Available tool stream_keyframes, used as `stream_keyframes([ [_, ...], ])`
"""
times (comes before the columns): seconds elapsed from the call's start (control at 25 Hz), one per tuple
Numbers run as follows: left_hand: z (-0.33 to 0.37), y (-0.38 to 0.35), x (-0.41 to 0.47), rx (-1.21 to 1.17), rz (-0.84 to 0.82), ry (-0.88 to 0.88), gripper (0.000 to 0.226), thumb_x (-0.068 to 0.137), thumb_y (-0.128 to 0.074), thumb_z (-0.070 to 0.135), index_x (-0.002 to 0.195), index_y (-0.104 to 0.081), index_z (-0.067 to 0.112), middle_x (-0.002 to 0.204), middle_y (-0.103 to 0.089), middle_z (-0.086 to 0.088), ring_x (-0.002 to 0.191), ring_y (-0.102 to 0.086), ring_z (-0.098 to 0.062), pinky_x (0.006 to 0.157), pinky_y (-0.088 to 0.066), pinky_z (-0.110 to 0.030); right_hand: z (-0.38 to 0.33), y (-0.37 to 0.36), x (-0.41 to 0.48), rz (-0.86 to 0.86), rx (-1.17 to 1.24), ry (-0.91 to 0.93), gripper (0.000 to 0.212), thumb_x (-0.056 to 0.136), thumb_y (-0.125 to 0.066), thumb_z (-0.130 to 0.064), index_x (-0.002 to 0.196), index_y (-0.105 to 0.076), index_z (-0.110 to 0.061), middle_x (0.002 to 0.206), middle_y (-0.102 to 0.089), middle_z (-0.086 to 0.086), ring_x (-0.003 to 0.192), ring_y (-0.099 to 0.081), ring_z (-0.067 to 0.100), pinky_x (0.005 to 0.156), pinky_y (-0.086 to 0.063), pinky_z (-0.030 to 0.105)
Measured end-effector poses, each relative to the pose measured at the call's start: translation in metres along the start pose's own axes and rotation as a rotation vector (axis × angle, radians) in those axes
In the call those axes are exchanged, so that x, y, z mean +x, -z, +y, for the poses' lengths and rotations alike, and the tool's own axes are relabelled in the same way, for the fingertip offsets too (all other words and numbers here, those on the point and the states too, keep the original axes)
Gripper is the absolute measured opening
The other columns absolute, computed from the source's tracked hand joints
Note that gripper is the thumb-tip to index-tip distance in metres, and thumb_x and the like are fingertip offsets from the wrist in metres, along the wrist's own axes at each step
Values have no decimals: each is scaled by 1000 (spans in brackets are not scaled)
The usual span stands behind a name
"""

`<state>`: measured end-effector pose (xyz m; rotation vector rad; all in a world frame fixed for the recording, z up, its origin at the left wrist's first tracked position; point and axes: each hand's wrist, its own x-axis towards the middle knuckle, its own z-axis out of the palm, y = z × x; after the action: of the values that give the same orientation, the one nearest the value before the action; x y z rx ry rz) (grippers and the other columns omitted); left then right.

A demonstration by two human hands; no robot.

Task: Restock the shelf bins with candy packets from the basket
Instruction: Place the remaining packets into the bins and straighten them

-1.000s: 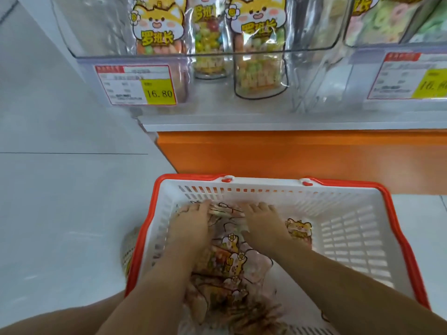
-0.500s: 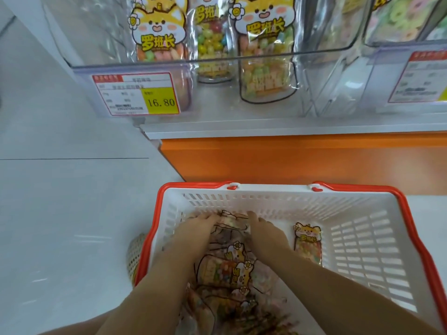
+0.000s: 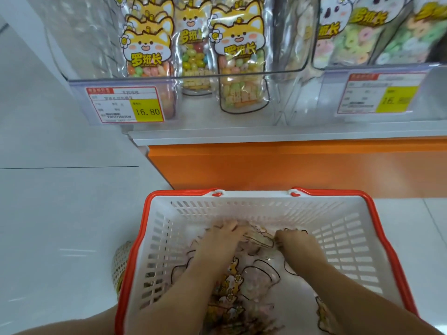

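Drawn apart lately at 12 o'clock of basket (image 3: pixel 254 207); pinching candy packet (image 3: pixel 260 240) with left hand (image 3: pixel 226 235); grip of right hand (image 3: pixel 296 241) untellable; pickup probably starting.

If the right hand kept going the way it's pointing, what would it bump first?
Probably the candy packet just ahead of the right hand; they look nearly touching, though blur hides contact.

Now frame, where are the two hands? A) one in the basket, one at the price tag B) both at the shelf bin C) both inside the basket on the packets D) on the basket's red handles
C: the left hand and right hand are both down inside the basket, gripping a candy packet between them.
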<state>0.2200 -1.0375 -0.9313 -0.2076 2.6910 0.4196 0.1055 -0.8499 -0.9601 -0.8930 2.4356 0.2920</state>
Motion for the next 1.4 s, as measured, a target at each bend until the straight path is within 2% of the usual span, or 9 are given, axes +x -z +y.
stream_keyframes([
  [0.32,83,-31,-26,-15,-406,-235,36,96,-55,21,132,-54,21,127,-44,-7,107,-54,-34,72,-45,-39,59,-20,-72,-137,-24,48,38,89,-57,-14,126,-57,-24,116,-66,7,108,-62,26,88,-49,33],
  [0.48,87,-48,-44,-152,-404,-86,21,88,-50,13,100,-66,12,106,-59,-10,93,-61,-32,70,-51,-42,39,-50,-85,-231,25,-2,31,90,-53,-25,119,-62,-24,112,-66,5,102,-64,27,84,-49,35],
  [0.64,78,-43,-49,-544,-202,183,14,90,-55,19,96,-65,26,99,-58,4,90,-59,-17,85,-54,-39,23,-42,-77,-125,266,-57,22,89,-47,-23,103,-63,-29,107,-62,3,95,-65,26,82,-54,37],
  [0.72,71,-38,-49,-654,-119,305,21,96,-54,21,115,-62,28,110,-57,12,96,-58,-9,81,-52,-29,17,-38,-69,-117,322,-53,33,89,-55,-23,121,-58,-28,122,-53,2,104,-62,26,83,-53,36],
  [0.88,63,-42,-39,-952,-246,474,57,98,-59,28,149,-35,18,124,-58,-1,95,-62,-11,73,-52,-21,1,-48,-57,-295,418,-36,76,84,-71,-39,147,-31,-22,138,-43,9,117,-55,29,92,-52,39],
  [1.0,68,-53,-23,-1059,-262,583,77,93,-65,42,156,-28,17,151,-45,-4,130,-51,-21,104,-49,-36,-12,-55,-56,-295,357,-12,71,87,-69,-31,147,-30,-24,134,-48,9,116,-56,29,89,-53,40],
  [1.2,85,-57,-3,-1343,-226,776,84,87,-68,51,154,-30,19,154,-41,-7,130,-50,-29,101,-52,-48,2,-37,-42,-276,537,68,44,86,-61,-30,129,-55,-28,116,-67,2,101,-64,24,84,-55,37],
  [1.32,84,-46,6,-1489,-223,796,45,97,-60,38,137,-48,22,142,-48,-6,110,-58,-26,91,-57,-50,10,-21,-40,-227,810,-58,21,79,-66,-41,95,-62,-29,88,-66,-5,80,-61,14,69,-52,33],
  [1.4,85,-41,8,-1479,-195,783,11,100,-56,35,102,-56,25,115,-59,2,99,-62,-21,91,-57,-50,5,-15,-42,-154,1008,-189,36,76,-63,-50,102,-60,-27,90,-65,-6,81,-60,13,63,-45,28],
])
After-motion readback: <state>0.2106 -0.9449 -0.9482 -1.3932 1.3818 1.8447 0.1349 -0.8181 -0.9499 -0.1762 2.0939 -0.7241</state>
